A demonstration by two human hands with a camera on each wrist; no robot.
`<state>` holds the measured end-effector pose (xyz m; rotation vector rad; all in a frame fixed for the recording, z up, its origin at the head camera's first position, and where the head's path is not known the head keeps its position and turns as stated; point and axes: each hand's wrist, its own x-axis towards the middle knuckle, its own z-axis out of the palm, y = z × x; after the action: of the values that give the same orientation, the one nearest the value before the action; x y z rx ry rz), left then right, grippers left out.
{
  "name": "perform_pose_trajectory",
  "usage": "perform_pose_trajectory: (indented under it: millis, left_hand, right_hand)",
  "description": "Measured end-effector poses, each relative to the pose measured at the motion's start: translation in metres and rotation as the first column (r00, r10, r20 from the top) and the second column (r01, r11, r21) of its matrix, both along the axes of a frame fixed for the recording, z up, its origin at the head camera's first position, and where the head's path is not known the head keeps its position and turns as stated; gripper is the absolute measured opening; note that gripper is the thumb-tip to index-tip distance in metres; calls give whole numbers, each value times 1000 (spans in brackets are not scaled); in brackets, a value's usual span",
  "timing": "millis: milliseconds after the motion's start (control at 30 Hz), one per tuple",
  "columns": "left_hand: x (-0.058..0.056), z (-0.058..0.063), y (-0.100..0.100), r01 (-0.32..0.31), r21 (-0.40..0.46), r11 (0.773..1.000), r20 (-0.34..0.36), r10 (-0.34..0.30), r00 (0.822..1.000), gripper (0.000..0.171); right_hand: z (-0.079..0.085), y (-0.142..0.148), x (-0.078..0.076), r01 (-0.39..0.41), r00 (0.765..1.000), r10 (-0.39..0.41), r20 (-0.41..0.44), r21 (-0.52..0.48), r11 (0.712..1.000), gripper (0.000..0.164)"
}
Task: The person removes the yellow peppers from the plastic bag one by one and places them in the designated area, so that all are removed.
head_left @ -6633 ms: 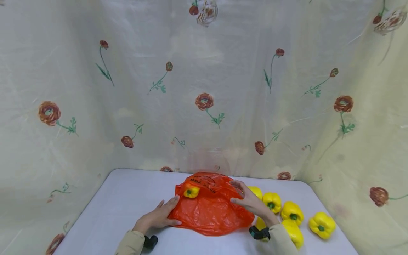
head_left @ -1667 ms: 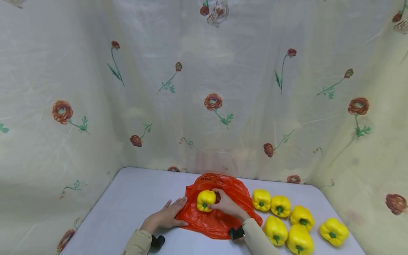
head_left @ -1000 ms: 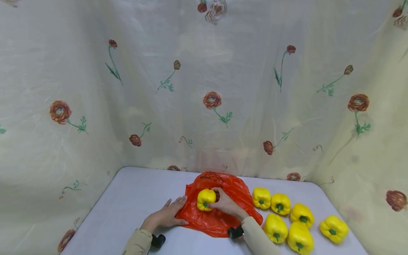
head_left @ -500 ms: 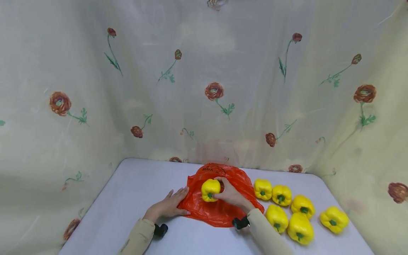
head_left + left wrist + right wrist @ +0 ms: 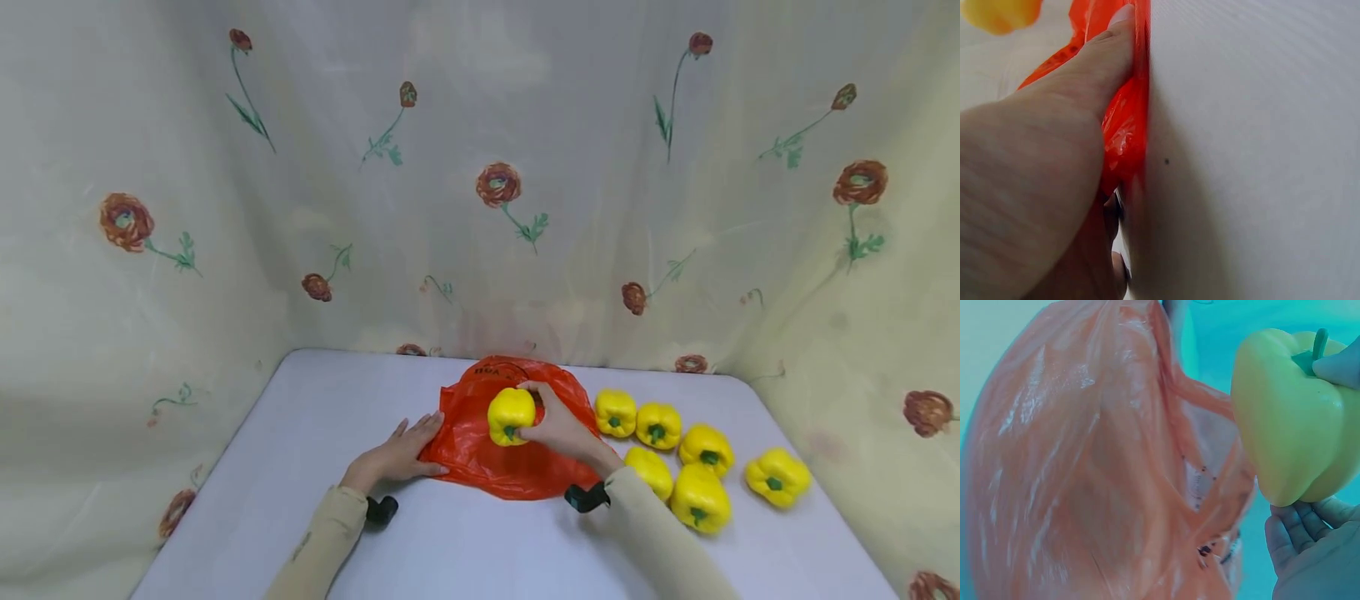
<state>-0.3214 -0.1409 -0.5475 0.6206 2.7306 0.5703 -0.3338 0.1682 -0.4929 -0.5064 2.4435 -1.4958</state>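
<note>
My right hand [image 5: 561,427] grips a yellow bell pepper [image 5: 512,417] above the red plastic bag [image 5: 487,471]. In the right wrist view the thumb rests by the green stem of the pepper [image 5: 1291,419], and the other fingers support its far end. Crumpled beside it is the bag [image 5: 1085,462]. My left hand [image 5: 401,452] rests on the bag's left edge with its fingers spread. In the left wrist view the thumb of that hand [image 5: 1035,169] lies along the bag [image 5: 1124,128], close to the tabletop.
Several yellow bell peppers [image 5: 701,498] stand on the right of the white table [image 5: 480,554], one of them [image 5: 777,477] apart from the others. My right forearm [image 5: 660,533] partly covers one pepper. A flowered curtain [image 5: 420,208] hangs behind and at both sides.
My right hand has gone from the bag's right side to the pepper, gripped it, then raised it slightly and shifted right. My left hand stays on the bag. The head view has tilted up.
</note>
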Motion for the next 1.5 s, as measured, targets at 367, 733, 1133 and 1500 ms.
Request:
perform_pose_trajectory:
  millis: [367,733,1133,1500]
  left_hand:
    - [-1,0,2,-3,-12,1000,-20,2,1000,95]
    - [0,-7,9,2,34,999,-27,-1,1000,96]
    - [3,-6,5,0,30,1000,-29,1,1000,97]
    - [1,-5,4,-1,41,999,-10,1,1000,97]
  right_hand:
    - [14,31,19,46,998,-43,-52,60,997,80]
    - [36,87,55,116,991,-106,-79,134,984,88]
    - [31,160,95,248,966,-228,-125,172,953,83]
    - [22,233,124,362,928,-337,-160,176,915,80]
